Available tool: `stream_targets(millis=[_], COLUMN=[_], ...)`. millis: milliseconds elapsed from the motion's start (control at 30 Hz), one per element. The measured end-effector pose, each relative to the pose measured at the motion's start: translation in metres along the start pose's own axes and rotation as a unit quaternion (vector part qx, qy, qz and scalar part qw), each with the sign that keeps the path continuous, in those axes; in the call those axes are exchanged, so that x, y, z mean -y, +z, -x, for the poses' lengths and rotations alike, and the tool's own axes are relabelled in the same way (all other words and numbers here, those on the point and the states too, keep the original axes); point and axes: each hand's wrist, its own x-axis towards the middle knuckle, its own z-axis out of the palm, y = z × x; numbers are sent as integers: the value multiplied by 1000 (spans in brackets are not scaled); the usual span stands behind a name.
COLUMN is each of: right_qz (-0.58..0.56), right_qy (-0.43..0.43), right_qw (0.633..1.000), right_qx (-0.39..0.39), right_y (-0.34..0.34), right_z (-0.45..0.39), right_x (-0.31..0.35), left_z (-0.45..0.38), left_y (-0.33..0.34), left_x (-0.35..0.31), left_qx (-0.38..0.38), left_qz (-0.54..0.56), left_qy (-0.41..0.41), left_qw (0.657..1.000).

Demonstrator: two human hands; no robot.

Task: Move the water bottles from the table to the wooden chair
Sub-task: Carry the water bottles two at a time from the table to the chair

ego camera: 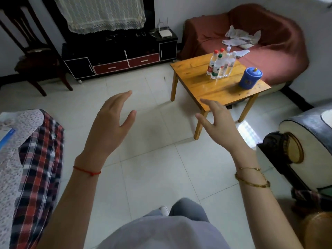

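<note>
Several clear water bottles with red, green and white caps stand bunched together on a small wooden table at the upper right. A dark wooden chair stands far off at the upper left by the wall. My left hand is raised over the tiled floor, fingers apart, holding nothing. My right hand is likewise open and empty, just in front of the table's near corner, well short of the bottles.
A blue lidded jar stands on the table right of the bottles. A red-covered sofa lies behind the table, a black TV cabinet along the back wall. Plaid cloth covers furniture at left; an armrest is at right.
</note>
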Motion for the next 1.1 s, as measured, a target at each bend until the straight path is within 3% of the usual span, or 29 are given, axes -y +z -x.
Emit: stream_targets(millis=[200,767,1100], right_qz=[-4,5,16], right_qy=[25,20,108], right_qw=[1000,1000,993], right_qx=[9,7,-36], right_y=[21,21,30], right_z=[-86,-423,-546], right_x=[-36,-148,-205], left_z=[-98,-432,-605], left_y=[39,156,238], left_x=[30,74,109], left_qx=[30,9,77], left_qz=[5,28,53], left_qy=[-1,-3,57], left_qw=[1000,1000,994])
